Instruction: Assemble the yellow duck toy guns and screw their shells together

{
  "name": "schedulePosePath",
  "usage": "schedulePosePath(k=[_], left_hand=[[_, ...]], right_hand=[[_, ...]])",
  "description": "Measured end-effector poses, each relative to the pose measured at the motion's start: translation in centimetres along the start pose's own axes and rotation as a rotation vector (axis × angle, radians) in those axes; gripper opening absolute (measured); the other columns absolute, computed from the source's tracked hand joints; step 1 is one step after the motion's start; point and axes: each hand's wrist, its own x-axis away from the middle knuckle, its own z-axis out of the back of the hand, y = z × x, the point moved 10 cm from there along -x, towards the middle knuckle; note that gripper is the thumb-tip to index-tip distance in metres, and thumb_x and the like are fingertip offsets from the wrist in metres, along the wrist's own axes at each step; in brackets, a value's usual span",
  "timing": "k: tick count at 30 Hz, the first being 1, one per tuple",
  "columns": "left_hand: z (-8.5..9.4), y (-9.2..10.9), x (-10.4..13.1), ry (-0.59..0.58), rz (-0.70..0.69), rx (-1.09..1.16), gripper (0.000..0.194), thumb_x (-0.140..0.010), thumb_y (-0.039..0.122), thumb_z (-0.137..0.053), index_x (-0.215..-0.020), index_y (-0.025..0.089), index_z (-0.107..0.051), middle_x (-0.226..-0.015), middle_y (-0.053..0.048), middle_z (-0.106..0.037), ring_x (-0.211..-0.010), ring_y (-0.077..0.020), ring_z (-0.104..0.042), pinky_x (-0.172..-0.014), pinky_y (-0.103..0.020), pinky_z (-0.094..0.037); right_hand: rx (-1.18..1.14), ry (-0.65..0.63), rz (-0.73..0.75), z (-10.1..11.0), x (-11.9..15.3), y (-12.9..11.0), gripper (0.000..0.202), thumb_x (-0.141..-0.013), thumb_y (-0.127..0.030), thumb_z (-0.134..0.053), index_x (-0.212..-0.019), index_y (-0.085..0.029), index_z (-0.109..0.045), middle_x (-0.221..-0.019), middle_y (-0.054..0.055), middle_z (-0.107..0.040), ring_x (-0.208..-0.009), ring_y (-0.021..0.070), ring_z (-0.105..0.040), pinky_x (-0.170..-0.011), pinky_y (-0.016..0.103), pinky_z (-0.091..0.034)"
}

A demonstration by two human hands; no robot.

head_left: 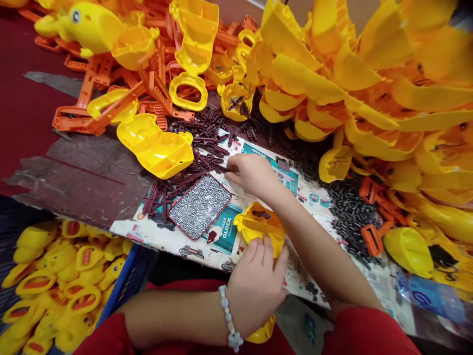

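A yellow plastic shell (260, 224) lies open side up near the front edge of the work surface, with a dark brown part inside it. My left hand (258, 271), with a beaded bracelet at the wrist, is closed on this shell. Beyond it my right hand (249, 172) reaches to the dark brown parts (210, 143), its fingers bent together; what they hold, if anything, is hidden. Between the pile and my left hand sits a tray of small metal pins (201, 207). Another yellow shell (157, 148) rests left of the brown parts.
Yellow shells (332, 79) are stacked high at the right, beside black pieces (353, 214). Orange frames (88, 93) and a yellow duck (96, 29) lie at the back left. A blue crate (120, 286) with yellow ducks stands at lower left. A plastic bottle (436, 298) is at right.
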Motion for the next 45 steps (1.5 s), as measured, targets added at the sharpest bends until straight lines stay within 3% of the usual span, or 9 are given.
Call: schedulePosePath(k=[3,6,9,12,14,19,24,37,45], left_hand=[[0.0,-0.1,0.0,-0.001,0.011,0.014,0.066,-0.076,0.051,-0.065,-0.127,0.012,-0.05,-0.123,-0.022,-0.06,-0.112,-0.0286,-0.058,-0.095,-0.038,-0.04],[0.0,-0.1,-0.1,-0.01,0.022,0.016,0.066,-0.077,0.049,-0.065,-0.129,0.012,-0.049,-0.124,-0.022,-0.059,-0.11,-0.0287,-0.059,-0.093,-0.039,-0.043],[-0.1,-0.2,-0.3,-0.041,0.029,0.022,0.067,-0.077,0.049,-0.066,-0.13,0.013,-0.049,-0.125,-0.022,-0.058,-0.108,-0.0292,-0.06,-0.091,-0.04,-0.045],[-0.1,-0.1,-0.6,-0.064,0.018,0.025,0.069,-0.073,0.051,-0.069,-0.129,0.014,-0.051,-0.124,-0.022,-0.059,-0.107,-0.0295,-0.061,-0.09,-0.04,-0.047],[-0.2,0.0,-0.7,-0.078,0.008,0.016,0.07,-0.072,0.051,-0.07,-0.128,0.014,-0.052,-0.124,-0.023,-0.059,-0.107,-0.0299,-0.062,-0.09,-0.041,-0.047],[-0.4,0.1,-0.8,-0.094,0.017,-0.007,0.067,-0.073,0.05,-0.069,-0.127,0.015,-0.053,-0.124,-0.022,-0.059,-0.107,-0.0306,-0.062,-0.09,-0.042,-0.046],[-0.2,0.3,-0.8,-0.072,-0.004,-0.027,0.067,-0.073,0.05,-0.069,-0.125,0.012,-0.053,-0.121,-0.023,-0.061,-0.104,-0.0313,-0.063,-0.089,-0.041,-0.045],[-0.7,0.2,-0.2,-0.076,-0.047,-0.028,0.063,-0.083,0.049,-0.055,-0.131,0.01,-0.042,-0.127,-0.023,-0.056,-0.11,-0.0298,-0.058,-0.097,-0.04,-0.035],[-0.4,0.4,-0.2,-0.078,-0.055,-0.036,0.062,-0.084,0.047,-0.055,-0.131,0.008,-0.043,-0.123,-0.022,-0.058,-0.106,-0.0291,-0.059,-0.094,-0.039,-0.036]], right_hand=[[0.082,0.054,-0.058,1.4,1.6,0.9,0.008,-0.076,-0.009,-0.064,-0.07,-0.013,-0.06,-0.071,0.002,-0.057,-0.065,0.0163,-0.052,-0.053,0.025,-0.023],[0.064,0.19,-0.086,5.0,6.6,2.0,0.007,-0.082,-0.013,-0.055,-0.085,-0.014,-0.061,-0.075,0.002,-0.058,-0.065,0.0158,-0.054,-0.057,0.026,-0.031],[-0.157,0.36,-0.043,8.0,12.4,2.3,0.012,-0.086,-0.016,-0.049,-0.096,-0.017,-0.057,-0.078,0.001,-0.056,-0.064,0.0136,-0.052,-0.062,0.025,-0.038],[-0.294,0.379,-0.065,7.6,16.2,2.9,0.006,-0.091,-0.016,-0.051,-0.086,-0.018,-0.054,-0.077,0.001,-0.053,-0.066,0.0126,-0.05,-0.061,0.024,-0.04],[-0.32,0.377,-0.066,6.6,17.3,2.9,0.006,-0.093,-0.016,-0.052,-0.088,-0.018,-0.055,-0.078,0.001,-0.054,-0.066,0.0121,-0.052,-0.06,0.023,-0.04],[-0.278,0.452,-0.013,4.5,16.7,2.5,0.004,-0.095,-0.016,-0.054,-0.091,-0.017,-0.055,-0.082,0.001,-0.06,-0.072,0.0135,-0.057,-0.067,0.022,-0.045],[-0.289,0.519,-0.059,3.9,16.1,2.7,0.006,-0.095,-0.016,-0.053,-0.089,-0.017,-0.054,-0.079,0.001,-0.06,-0.063,0.0123,-0.056,-0.06,0.022,-0.044],[-0.21,0.525,-0.054,3.6,16.4,2.2,0.005,-0.094,-0.012,-0.055,-0.092,-0.017,-0.055,-0.081,0.002,-0.059,-0.068,0.0149,-0.055,-0.065,0.025,-0.042],[-0.348,0.449,-0.1,2.5,16.0,3.0,0.007,-0.096,-0.018,-0.053,-0.089,-0.017,-0.054,-0.078,0.001,-0.058,-0.062,0.0121,-0.054,-0.058,0.023,-0.043]])
